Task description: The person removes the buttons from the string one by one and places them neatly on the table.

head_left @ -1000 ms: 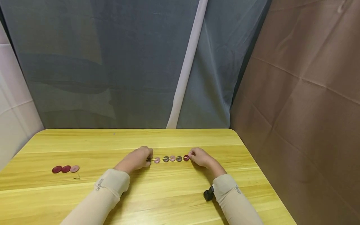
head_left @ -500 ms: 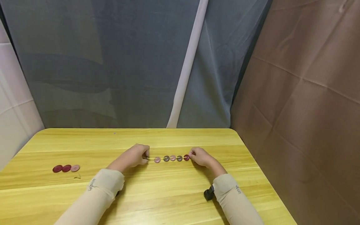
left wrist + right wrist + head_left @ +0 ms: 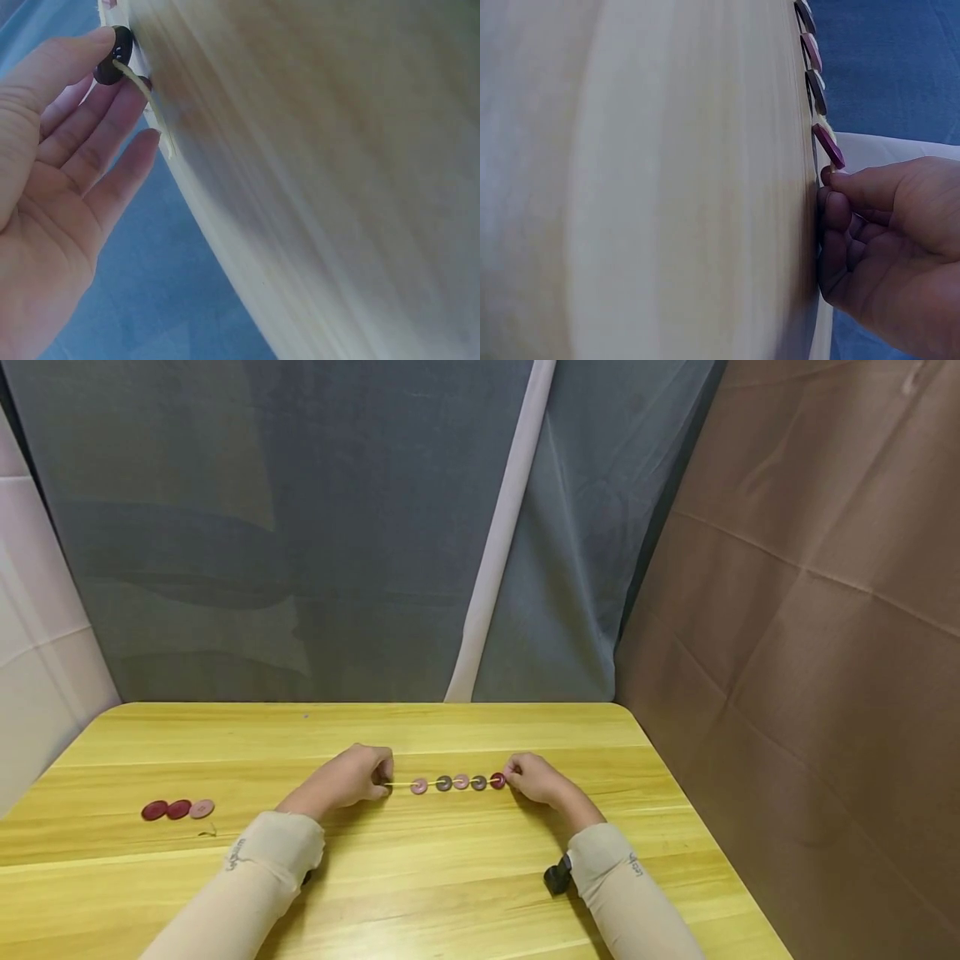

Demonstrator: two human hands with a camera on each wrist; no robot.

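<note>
A yellow string (image 3: 401,784) carrying several buttons stretches between the hands above or on the table. Left to right in the head view come a pink button (image 3: 419,786), a grey-brown button (image 3: 444,783), another pink, another grey-brown and a dark red button (image 3: 497,781). My left hand (image 3: 347,781) pinches a dark button (image 3: 114,56) between thumb and fingers, and a short string tail hangs from it in the left wrist view. My right hand (image 3: 538,781) pinches the string's end right beside the dark red button; its fingertips hide the end itself.
Two dark red buttons (image 3: 154,810) and a pink button (image 3: 202,809) lie in a row on the wooden table (image 3: 420,893) at the left. A thin scrap (image 3: 207,832) lies near them. Grey cloth (image 3: 360,568) hangs behind the table, brown cloth (image 3: 810,693) at the right.
My left hand has shifted left with the dark button, so more bare string shows between it and the first pink button. My right hand and the other strung buttons have hardly moved.
</note>
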